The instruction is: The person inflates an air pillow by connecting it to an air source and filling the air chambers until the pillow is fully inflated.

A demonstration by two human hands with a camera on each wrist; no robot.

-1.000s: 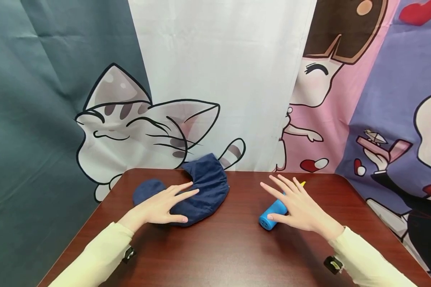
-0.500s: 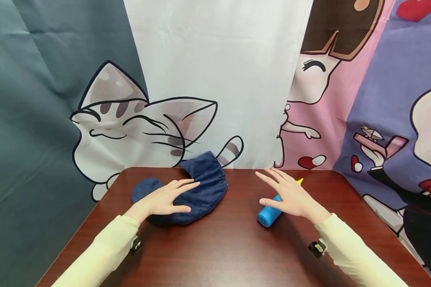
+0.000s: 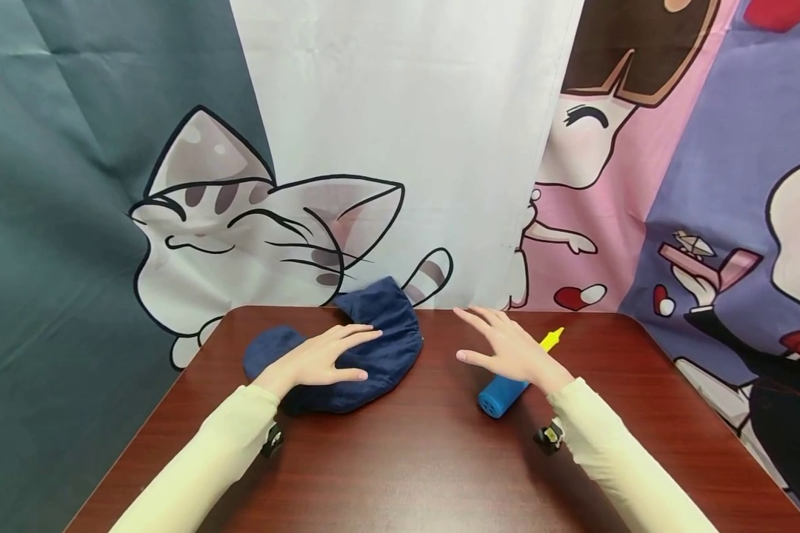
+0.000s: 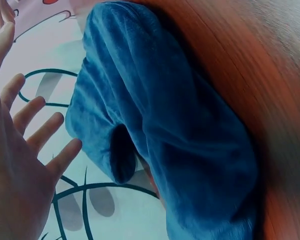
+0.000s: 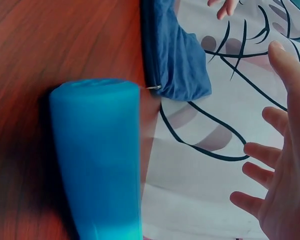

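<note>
A navy velvety U-shaped neck pillow (image 3: pixel 380 348), rather flat and creased, lies on the left of the table. My left hand (image 3: pixel 320 359) hovers over it, fingers spread and apart from the fabric in the left wrist view, where the pillow (image 4: pixel 165 110) curves past the hand (image 4: pixel 27 155). Farther right lies a blue cylinder with a yellow nozzle, like a balloon pump (image 3: pixel 500 396). Above it hangs my right hand (image 3: pixel 507 352), fingers extended and holding nothing, covering the cylinder's middle. The right wrist view shows the pump (image 5: pixel 100 160) apart from the right hand (image 5: pixel 285 165).
Both things lie on a reddish-brown wooden table (image 3: pixel 400 474). Behind its far edge hangs a cartoon-printed curtain (image 3: pixel 440 148). In the right wrist view a small metal zipper pull (image 5: pixel 155 88) shows at the pillow's edge.
My right hand has moved left and slightly up, uncovering more of the yellow nozzle. My left hand has shifted slightly right over the pillow. Pillow and pump have stayed put.
</note>
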